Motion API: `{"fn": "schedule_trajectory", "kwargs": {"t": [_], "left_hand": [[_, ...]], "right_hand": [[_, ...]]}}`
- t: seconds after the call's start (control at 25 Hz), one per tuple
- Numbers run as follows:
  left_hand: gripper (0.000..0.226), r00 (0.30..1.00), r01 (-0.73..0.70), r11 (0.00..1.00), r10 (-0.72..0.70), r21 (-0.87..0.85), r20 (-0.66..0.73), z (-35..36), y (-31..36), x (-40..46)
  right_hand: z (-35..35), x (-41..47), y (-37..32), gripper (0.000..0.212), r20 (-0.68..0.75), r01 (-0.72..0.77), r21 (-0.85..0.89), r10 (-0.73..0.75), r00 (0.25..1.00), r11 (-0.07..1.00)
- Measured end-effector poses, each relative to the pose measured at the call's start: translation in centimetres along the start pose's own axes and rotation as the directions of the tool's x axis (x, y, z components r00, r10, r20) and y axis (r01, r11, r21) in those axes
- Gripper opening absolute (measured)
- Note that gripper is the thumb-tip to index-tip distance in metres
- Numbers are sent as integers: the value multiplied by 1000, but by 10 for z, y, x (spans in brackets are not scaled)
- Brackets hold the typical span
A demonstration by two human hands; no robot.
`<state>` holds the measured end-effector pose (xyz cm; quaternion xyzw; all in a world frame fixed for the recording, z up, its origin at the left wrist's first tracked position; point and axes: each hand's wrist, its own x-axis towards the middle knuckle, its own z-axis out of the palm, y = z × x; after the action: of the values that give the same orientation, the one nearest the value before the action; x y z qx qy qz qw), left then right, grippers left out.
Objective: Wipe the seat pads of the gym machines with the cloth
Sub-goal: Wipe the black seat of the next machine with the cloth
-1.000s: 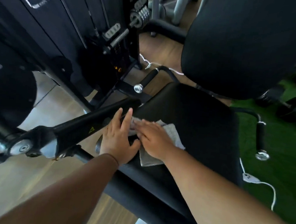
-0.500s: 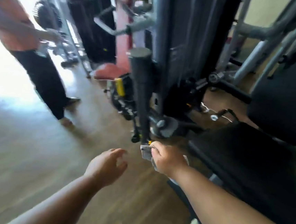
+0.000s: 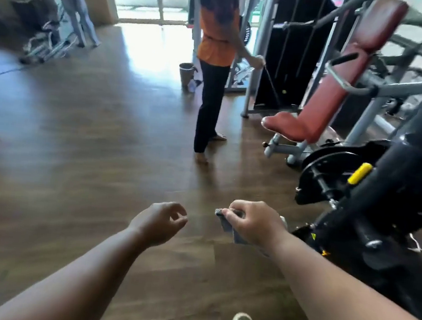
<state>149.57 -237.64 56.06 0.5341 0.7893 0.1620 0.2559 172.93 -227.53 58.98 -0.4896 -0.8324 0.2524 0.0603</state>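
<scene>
Now your right hand [image 3: 253, 222] pinches the cloth [image 3: 227, 223] over the floor, and your left hand [image 3: 159, 222] hangs loosely curled, empty. Heading for the red seat [image 3: 284, 125], you could bump the person [image 3: 214, 64] standing near it.

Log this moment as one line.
right hand: grips cloth | left hand: holds nothing | red seat pad: not yet wiped

two hands [image 3: 158, 223] – one cloth [image 3: 226, 222]
</scene>
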Motion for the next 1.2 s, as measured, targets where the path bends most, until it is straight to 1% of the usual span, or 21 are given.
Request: {"fn": "schedule_trajectory", "kwargs": {"t": [0.08, 0.2, 0.36, 0.48, 0.56, 0.72, 0.84, 1.0, 1.08, 1.2], "left_hand": [[12, 1000, 24, 999, -23, -35, 15, -4, -8, 24], [17, 997, 60, 997, -58, -38, 55, -18, -18, 68], [19, 989, 145, 988, -145, -60, -1, -59, -38, 134], [15, 975, 203, 971, -212, -122, -64, -89, -65, 175], [14, 965, 235, 959, -249, -156, -79, -105, -86, 195], [16, 947, 290, 944, -307, -158, -93, -151, -148, 243], [19, 940, 300, 943, -318, -144, -127, -204, -210, 296], [17, 943, 305, 946, -316, -110, -102, -274, -278, 370], [16, 952, 287, 954, -294, -87, -80, -303, -305, 414], [13, 963, 264, 963, -266, -61, -39, -333, -326, 482]], "right_hand": [[2, 36, -7, 30, 24, 20, -13, -20, 1000, 1000], [4, 96, -15, 22, 50, 50, -16, -49, 998, 999], [-1, 190, -41, 19, 128, 144, -53, -136, 982, 988], [-3, 254, -77, 20, 175, 225, -56, -213, 961, 973], [1, 292, -105, 21, 194, 267, -52, -252, 948, 962], [21, 380, -172, 16, 215, 320, -66, -299, 930, 945], [38, 450, -233, 17, 211, 305, -70, -285, 935, 950], [62, 534, -296, 18, 211, 245, -47, -230, 950, 968], [73, 577, -315, 20, 204, 218, -40, -206, 957, 975], [82, 645, -325, 24, 208, 185, -36, -174, 963, 982]]}}
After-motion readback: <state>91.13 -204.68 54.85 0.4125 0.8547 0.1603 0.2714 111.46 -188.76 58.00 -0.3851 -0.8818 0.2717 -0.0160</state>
